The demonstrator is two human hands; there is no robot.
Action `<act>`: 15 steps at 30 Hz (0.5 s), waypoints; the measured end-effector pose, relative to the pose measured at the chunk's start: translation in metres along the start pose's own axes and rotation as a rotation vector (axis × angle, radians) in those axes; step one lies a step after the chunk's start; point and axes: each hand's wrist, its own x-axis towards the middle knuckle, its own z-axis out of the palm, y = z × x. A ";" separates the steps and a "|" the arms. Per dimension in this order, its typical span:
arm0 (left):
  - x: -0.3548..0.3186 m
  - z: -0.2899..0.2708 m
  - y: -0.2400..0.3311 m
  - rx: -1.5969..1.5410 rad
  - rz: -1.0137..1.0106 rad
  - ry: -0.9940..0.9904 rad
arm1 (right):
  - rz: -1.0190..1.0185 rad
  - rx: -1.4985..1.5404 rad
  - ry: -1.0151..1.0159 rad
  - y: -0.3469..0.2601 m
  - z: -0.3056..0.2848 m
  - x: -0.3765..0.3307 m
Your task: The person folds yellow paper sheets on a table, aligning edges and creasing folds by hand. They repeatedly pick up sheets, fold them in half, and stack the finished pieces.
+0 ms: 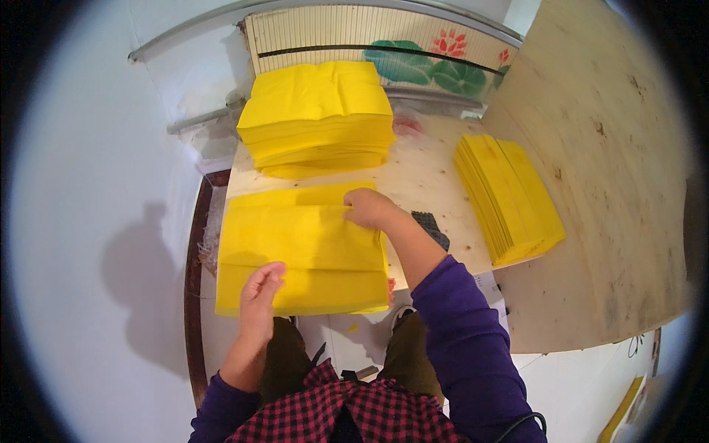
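A folded yellow cloth piece (295, 244) lies flat in front of me, with fold lines running across it. Near its far right edge, my right hand (373, 209) pinches the cloth's upper layer between thumb and fingers. My left hand (260, 295) is over the near left part, its thumb and fingertips drawn together. Whether any cloth is caught between them I cannot make out. Behind this piece rises a tall stack of folded yellow cloth (317, 118). A second yellow stack (509, 199) lies at the right, its layered edges turned toward me.
The pale wooden table (428, 170) carries all the cloth. A dark grey textured object (431, 229) sits beside my right forearm. A curved wooden panel (598, 170) stands along the right side. A white wall (96, 184) closes the left, and a painted slatted panel (317, 37) the back.
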 end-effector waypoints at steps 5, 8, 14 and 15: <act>0.006 0.041 -0.009 -0.680 -0.456 -0.207 | 0.005 0.219 0.028 0.008 -0.025 -0.030; 0.013 0.068 -0.012 -0.872 -0.593 -0.247 | 0.053 0.378 0.063 0.014 -0.037 -0.052; 0.012 0.110 -0.012 -0.974 -0.640 -0.138 | 0.152 0.689 0.109 0.038 -0.049 -0.101; 0.013 0.114 -0.010 -0.985 -0.591 -0.142 | 0.154 0.719 0.117 0.040 -0.048 -0.109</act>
